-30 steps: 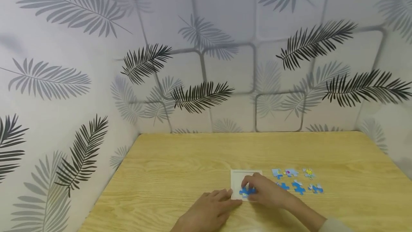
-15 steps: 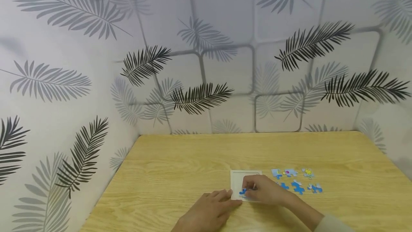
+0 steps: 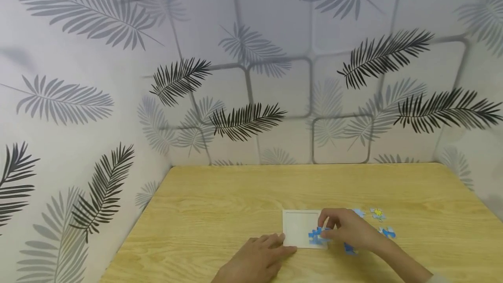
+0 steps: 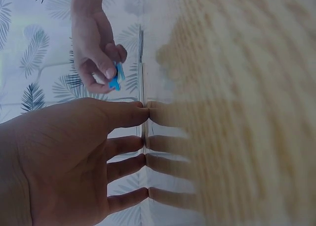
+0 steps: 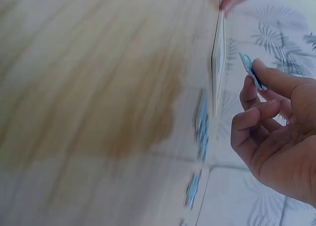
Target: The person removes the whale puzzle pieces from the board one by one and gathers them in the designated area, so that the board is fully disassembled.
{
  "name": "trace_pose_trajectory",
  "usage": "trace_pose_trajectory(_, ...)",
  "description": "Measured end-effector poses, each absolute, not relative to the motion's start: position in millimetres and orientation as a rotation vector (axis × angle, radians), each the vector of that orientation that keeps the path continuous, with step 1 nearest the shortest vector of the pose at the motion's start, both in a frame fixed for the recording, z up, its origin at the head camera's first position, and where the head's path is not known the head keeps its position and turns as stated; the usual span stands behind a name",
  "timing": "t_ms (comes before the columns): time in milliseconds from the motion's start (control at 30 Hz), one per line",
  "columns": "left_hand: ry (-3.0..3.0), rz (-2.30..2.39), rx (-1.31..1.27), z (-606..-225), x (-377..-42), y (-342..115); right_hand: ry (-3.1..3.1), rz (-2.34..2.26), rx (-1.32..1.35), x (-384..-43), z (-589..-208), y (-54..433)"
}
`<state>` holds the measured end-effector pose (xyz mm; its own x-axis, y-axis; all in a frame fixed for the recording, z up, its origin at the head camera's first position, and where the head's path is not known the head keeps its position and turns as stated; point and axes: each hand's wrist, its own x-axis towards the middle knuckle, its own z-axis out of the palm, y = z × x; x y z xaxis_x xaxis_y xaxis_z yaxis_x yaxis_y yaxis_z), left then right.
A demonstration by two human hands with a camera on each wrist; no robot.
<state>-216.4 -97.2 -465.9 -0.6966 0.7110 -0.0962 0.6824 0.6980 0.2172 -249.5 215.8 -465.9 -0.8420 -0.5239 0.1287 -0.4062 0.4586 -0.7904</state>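
A blue jigsaw piece (image 3: 316,235) is pinched between the thumb and fingers of my right hand (image 3: 351,229), over the right part of a pale square puzzle frame (image 3: 297,230). The right wrist view shows the jigsaw piece (image 5: 253,71) tilted and held above the table, apart from the frame (image 5: 218,63). My left hand (image 3: 254,257) lies at the frame's near left corner, fingers extended and fingertips touching its edge. In the left wrist view, the left hand's fingers (image 4: 126,146) are spread and straight, with fingertips down at the table surface.
Right of the frame lie more jigsaw pieces: a sun piece (image 3: 378,213), a blue and white piece (image 3: 387,232), a light blue piece (image 3: 358,212) and a blue piece (image 3: 351,249), partly behind the right hand. The wooden table (image 3: 220,195) meets a leaf-patterned wall (image 3: 275,77).
My right hand has moved right from the lower part of the frame, lifting the blue jigsaw piece with it. It now covers some of the loose pieces. The left hand stays on the frame.
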Motion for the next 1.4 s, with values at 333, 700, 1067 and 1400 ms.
trace_pose_trajectory(333,2.723,0.264,1.111,-463.6,-214.7,-96.3,2.598,-1.302,-0.758,-232.8,-471.3,274.5)
trace_pose_trajectory(700,2.728,0.275,1.144,-466.1,-214.2,-96.9,2.636,-1.207,-0.802,-223.4,-481.1,313.7)
trace_pose_trajectory(1067,2.714,0.289,1.112,-468.7,-213.4,-95.9,2.690,-1.125,-0.813,-224.5,-483.7,314.8)
trace_pose_trajectory(1400,2.758,0.233,1.197,-469.6,-214.2,-95.7,2.652,-1.203,-0.909,-232.0,-476.0,288.7)
